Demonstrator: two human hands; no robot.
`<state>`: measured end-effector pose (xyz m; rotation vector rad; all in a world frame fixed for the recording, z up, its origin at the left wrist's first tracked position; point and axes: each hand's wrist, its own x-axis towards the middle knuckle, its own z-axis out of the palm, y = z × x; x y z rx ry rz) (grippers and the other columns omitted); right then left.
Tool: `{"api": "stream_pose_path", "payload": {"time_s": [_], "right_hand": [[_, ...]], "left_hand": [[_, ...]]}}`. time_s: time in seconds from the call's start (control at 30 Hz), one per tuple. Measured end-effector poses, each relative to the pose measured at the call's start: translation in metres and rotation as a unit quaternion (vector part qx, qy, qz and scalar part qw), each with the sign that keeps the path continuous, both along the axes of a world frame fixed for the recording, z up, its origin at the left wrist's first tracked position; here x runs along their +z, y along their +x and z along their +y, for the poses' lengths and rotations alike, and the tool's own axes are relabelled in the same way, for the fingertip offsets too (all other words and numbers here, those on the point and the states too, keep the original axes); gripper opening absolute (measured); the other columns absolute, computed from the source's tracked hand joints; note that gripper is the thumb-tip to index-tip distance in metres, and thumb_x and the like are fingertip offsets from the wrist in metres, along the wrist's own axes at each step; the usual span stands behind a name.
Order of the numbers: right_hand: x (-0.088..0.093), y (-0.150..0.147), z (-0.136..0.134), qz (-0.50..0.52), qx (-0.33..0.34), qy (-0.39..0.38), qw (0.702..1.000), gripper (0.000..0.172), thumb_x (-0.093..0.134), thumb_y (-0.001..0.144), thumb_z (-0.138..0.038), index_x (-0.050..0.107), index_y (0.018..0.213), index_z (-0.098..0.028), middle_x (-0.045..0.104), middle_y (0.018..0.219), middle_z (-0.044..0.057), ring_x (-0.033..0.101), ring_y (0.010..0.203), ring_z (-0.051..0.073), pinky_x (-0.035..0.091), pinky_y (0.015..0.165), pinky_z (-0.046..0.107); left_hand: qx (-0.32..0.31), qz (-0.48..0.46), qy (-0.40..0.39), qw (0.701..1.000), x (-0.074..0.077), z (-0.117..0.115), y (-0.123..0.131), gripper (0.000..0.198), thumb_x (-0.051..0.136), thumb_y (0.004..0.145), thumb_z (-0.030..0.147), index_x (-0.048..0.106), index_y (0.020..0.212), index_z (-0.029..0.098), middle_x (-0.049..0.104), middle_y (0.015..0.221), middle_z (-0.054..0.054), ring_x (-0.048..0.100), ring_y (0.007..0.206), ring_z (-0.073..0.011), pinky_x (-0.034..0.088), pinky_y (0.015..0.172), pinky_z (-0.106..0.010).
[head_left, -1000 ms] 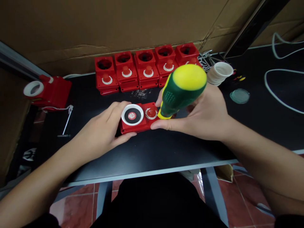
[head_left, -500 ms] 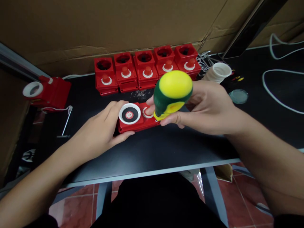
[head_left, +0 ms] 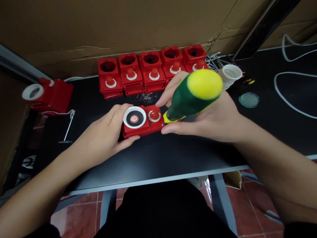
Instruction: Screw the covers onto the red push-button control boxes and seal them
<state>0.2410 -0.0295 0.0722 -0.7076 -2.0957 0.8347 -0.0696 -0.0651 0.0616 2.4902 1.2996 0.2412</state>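
My left hand [head_left: 109,132] grips the left end of a red box [head_left: 155,126], fingers behind it and thumb along its front edge. The box lies on the table and carries a white ring [head_left: 125,124] around a black disc, plus a red knob [head_left: 154,114] in a white collar. In my right hand [head_left: 213,120] is a screwdriver [head_left: 184,103] with a green and yellow handle. It leans to the right, and its tip is at the box's front right corner. Thumb and fingers close around the handle's lower part; some fingers are hidden behind it.
Several similar red boxes [head_left: 151,74] stand in a row by the cardboard wall [head_left: 123,26]. Another red unit [head_left: 56,96] and a T-handled tool [head_left: 68,127] lie left. White stacked rings [head_left: 231,74], a clear disc [head_left: 249,99] and a white cable [head_left: 282,96] are right.
The screwdriver handle has tilted over to the right, while its tip stays at the box corner. My right fingers have come off the red knob and spread back. My left hand stays on the box.
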Motion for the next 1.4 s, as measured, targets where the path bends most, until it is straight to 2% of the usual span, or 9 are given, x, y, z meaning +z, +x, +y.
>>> {"api": "stream_pose_path", "payload": {"time_s": [0.1,0.33,0.47,0.63,0.77,0.97,1.13,1.23,1.4], "right_hand": [[-0.003,-0.002,-0.002,0.015,-0.017,-0.021,1.000,0.043,0.099,0.088,-0.055,0.074,0.098,-0.022,0.075,0.107,0.004,0.073,0.094,0.019,0.068,0.081,0.034],[-0.007,-0.004,-0.002,0.066,-0.016,-0.063,0.996,0.046,0.102,0.083,-0.057,0.076,0.102,-0.023,0.078,0.102,0.004,0.076,0.094,0.022,0.069,0.081,0.036],[-0.005,-0.003,-0.002,0.110,0.009,-0.117,0.987,0.046,0.105,0.081,-0.047,0.077,0.109,-0.023,0.080,0.105,0.003,0.074,0.087,0.018,0.070,0.078,0.034],[0.004,0.002,-0.001,0.109,0.090,-0.182,0.973,0.036,0.094,0.096,-0.032,0.074,0.124,-0.020,0.084,0.115,0.004,0.075,0.078,0.014,0.069,0.072,0.030],[0.007,0.005,0.001,0.065,0.129,-0.157,0.977,0.034,0.083,0.103,-0.024,0.074,0.135,-0.019,0.082,0.121,0.005,0.074,0.077,0.011,0.068,0.078,0.027],[-0.003,-0.003,0.001,0.045,0.094,-0.086,0.991,0.037,0.095,0.092,-0.041,0.081,0.121,-0.023,0.075,0.123,0.007,0.072,0.096,0.020,0.065,0.069,0.029],[-0.013,-0.005,0.007,0.041,0.031,-0.012,0.999,0.037,0.098,0.089,-0.049,0.084,0.113,-0.025,0.075,0.108,0.006,0.071,0.100,0.024,0.066,0.082,0.037],[-0.015,-0.006,0.008,0.056,0.022,-0.021,0.998,0.040,0.099,0.088,-0.052,0.083,0.110,-0.023,0.076,0.109,0.007,0.071,0.098,0.023,0.066,0.080,0.036],[-0.016,-0.008,0.002,0.094,-0.011,-0.102,0.990,0.054,0.103,0.080,-0.059,0.079,0.112,-0.023,0.077,0.107,0.005,0.072,0.089,0.020,0.068,0.075,0.034]], "left_hand": [[-0.001,0.000,0.004,1.000,-0.001,0.000,-0.001,0.067,0.066,0.107,0.052,0.045,0.162,0.020,0.063,0.147,-0.017,0.071,0.129,-0.0401,0.066,0.105,-0.052],[0.001,-0.004,-0.001,1.000,-0.002,0.000,-0.001,0.068,0.068,0.106,0.050,0.044,0.163,0.021,0.063,0.146,-0.017,0.071,0.129,-0.0413,0.066,0.101,-0.053],[0.001,-0.007,-0.010,1.000,0.000,0.000,0.000,0.066,0.067,0.106,0.052,0.047,0.160,0.019,0.064,0.143,-0.017,0.072,0.124,-0.0400,0.066,0.101,-0.054],[0.000,-0.003,-0.005,1.000,0.000,0.001,0.000,0.069,0.066,0.106,0.053,0.046,0.162,0.018,0.063,0.147,-0.019,0.071,0.128,-0.0414,0.066,0.101,-0.054],[0.000,-0.001,-0.001,1.000,0.000,0.000,0.000,0.066,0.065,0.107,0.054,0.047,0.160,0.019,0.063,0.148,-0.018,0.071,0.129,-0.0404,0.066,0.102,-0.053],[0.006,0.000,-0.005,1.000,0.001,0.000,0.001,0.067,0.065,0.106,0.055,0.047,0.160,0.019,0.064,0.146,-0.018,0.072,0.125,-0.0401,0.066,0.101,-0.053],[0.000,-0.002,-0.002,1.000,0.000,0.000,0.000,0.066,0.066,0.107,0.051,0.046,0.161,0.018,0.063,0.149,-0.018,0.072,0.127,-0.0392,0.065,0.107,-0.054],[-0.001,-0.003,0.003,1.000,-0.001,0.000,-0.001,0.066,0.067,0.107,0.050,0.046,0.161,0.018,0.063,0.149,-0.019,0.071,0.130,-0.0407,0.065,0.105,-0.054],[-0.002,-0.006,0.002,1.000,-0.002,0.000,-0.002,0.067,0.066,0.107,0.050,0.045,0.163,0.019,0.063,0.149,-0.019,0.071,0.130,-0.0407,0.066,0.105,-0.055]]}}
